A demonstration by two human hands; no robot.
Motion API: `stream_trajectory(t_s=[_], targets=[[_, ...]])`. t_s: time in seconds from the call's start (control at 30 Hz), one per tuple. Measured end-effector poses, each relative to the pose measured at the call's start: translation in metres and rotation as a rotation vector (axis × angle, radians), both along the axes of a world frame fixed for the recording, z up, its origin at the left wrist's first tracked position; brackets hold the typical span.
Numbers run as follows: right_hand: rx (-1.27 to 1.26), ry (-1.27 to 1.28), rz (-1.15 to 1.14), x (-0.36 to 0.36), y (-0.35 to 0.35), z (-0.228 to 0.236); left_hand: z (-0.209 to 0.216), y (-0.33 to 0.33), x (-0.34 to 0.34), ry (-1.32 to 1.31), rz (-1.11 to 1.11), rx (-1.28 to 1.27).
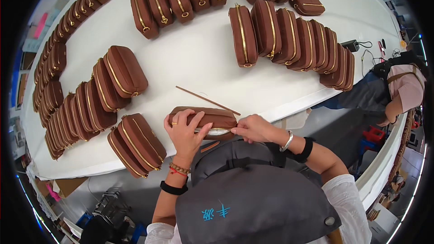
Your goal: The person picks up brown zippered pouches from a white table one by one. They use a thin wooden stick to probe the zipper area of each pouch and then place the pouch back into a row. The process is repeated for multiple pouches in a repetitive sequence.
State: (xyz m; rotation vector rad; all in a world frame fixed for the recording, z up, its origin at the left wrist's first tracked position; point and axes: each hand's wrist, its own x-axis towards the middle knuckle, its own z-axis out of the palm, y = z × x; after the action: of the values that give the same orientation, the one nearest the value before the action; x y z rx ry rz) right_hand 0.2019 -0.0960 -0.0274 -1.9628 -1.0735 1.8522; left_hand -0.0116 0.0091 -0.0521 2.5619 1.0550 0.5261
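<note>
A brown zippered pouch lies at the table's near edge, right in front of me. Its gold zipper is partly undone, and white stuffing shows in the gap. My left hand grips the pouch's left part, fingers over the top and thumb by the zipper opening. At the right end of the zipper, my right hand is closed in a pinch; its fingers hide most of the zipper pull. Just beyond the pouch, a thin brown strip lies slantwise on the white table.
Two matching pouches stand close to my left hand. Long rows of pouches curve along the left side, with more rows at the far right and back. A black power adapter and cables lie right. Another person is at the right edge.
</note>
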Motion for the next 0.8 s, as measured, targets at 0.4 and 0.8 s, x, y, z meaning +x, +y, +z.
stream_trajectory(t_s=[0.4,0.8], targets=[[0.447,-0.103,0.201,-0.043,0.049,0.007,-0.008,-0.01,0.012,-0.136,0.125,-0.128],[0.372,-0.076,0.286,-0.077,0.093,-0.005,-0.011,-0.02,-0.015,-0.545,0.175,-0.819]])
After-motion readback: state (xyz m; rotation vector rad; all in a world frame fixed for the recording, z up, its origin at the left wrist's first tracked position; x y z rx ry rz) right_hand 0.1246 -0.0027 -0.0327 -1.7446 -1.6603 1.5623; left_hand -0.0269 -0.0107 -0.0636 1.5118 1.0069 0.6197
